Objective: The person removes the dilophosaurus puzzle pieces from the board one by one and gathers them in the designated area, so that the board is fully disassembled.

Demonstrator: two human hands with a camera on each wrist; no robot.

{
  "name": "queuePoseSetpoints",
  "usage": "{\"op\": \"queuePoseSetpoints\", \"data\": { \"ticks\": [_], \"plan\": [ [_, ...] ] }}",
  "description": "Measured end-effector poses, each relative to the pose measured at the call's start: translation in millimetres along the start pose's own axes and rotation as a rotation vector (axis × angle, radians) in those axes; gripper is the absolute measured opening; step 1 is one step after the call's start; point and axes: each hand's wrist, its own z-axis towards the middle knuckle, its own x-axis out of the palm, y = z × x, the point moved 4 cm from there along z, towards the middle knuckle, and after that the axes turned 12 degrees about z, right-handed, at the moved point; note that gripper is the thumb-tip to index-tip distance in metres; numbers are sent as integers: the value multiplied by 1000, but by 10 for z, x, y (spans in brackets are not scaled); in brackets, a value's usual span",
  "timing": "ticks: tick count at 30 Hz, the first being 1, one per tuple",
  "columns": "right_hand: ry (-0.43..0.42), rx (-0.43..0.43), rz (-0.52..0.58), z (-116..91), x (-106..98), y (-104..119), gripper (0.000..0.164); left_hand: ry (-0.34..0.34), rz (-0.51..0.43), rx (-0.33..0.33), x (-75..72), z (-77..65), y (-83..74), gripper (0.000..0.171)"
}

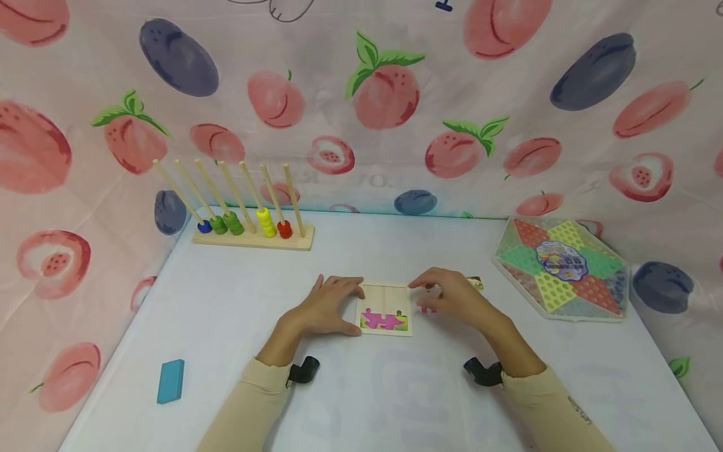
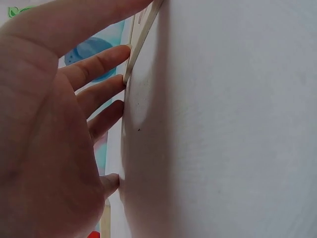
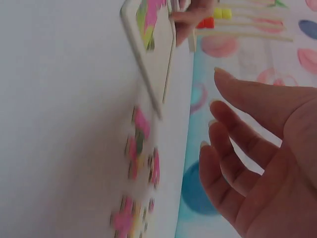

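Observation:
A small square wooden puzzle tray [image 1: 385, 295] lies on the white table, its lower part filled with joined pink and green jigsaw pieces [image 1: 384, 321] and its upper part bare wood. My left hand [image 1: 326, 307] touches the tray's left side, forefinger near the far corner and thumb at the near one. Just right of the tray hovers my right hand [image 1: 456, 296], fingers loosely bent and nothing between them in the right wrist view. Beneath and beside it lie several loose jigsaw pieces [image 3: 141, 123], pink with bits of yellow and green, partly covered by the hand in the head view.
A wooden bead abacus [image 1: 254, 238] with upright rods and coloured beads stands at the back left. At the right lies a hexagonal clear box [image 1: 562, 267] of patterned triangles. A blue block [image 1: 171, 381] sits at the front left. A fruit-print cloth [image 1: 361, 169] hangs behind the table.

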Motion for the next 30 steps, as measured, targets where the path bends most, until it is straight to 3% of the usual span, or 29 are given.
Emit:
{"op": "queuePoseSetpoints", "data": {
  "ticks": [6,10,16,24,30],
  "plan": [
    [161,-41,14,203,330,174,30,2,-6,20,-26,35,-13,61],
    [220,-60,-23,261,497,205,28,0,-13,36,-26,61,-23,61],
    [224,-108,-101,307,613,251,27,-7,-9,32,-52,75,-19,62],
    [223,-158,-66,342,686,315,23,3,-20,14,-43,61,3,60],
    [241,-142,-60,334,784,316,20,-14,-51,13,4,-2,15,59]
  ]
}}
